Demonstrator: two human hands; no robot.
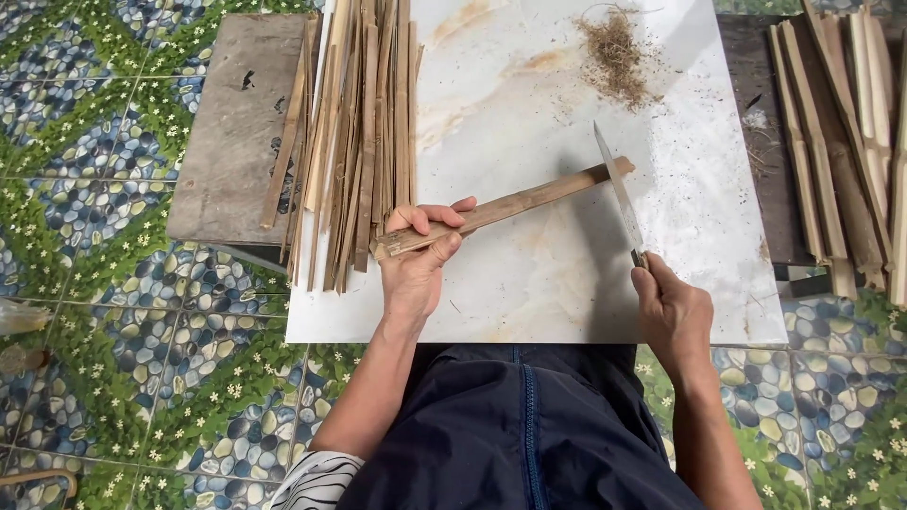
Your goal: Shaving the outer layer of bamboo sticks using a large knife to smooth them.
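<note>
Floor (113, 312) all around shows green tiles patterned with blue-grey pebbles and tiny white flowers. A white marble-look table (567, 293) sits centre, with a weathered grey board (231, 142) just beside its left edge. Soft, even daylight.

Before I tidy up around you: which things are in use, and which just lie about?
In use: bamboo strip in left hand; knife in right hand, blade at the strip's far end.

Lying about: split strips, thicker slats, fibre shavings, grey board.
</note>
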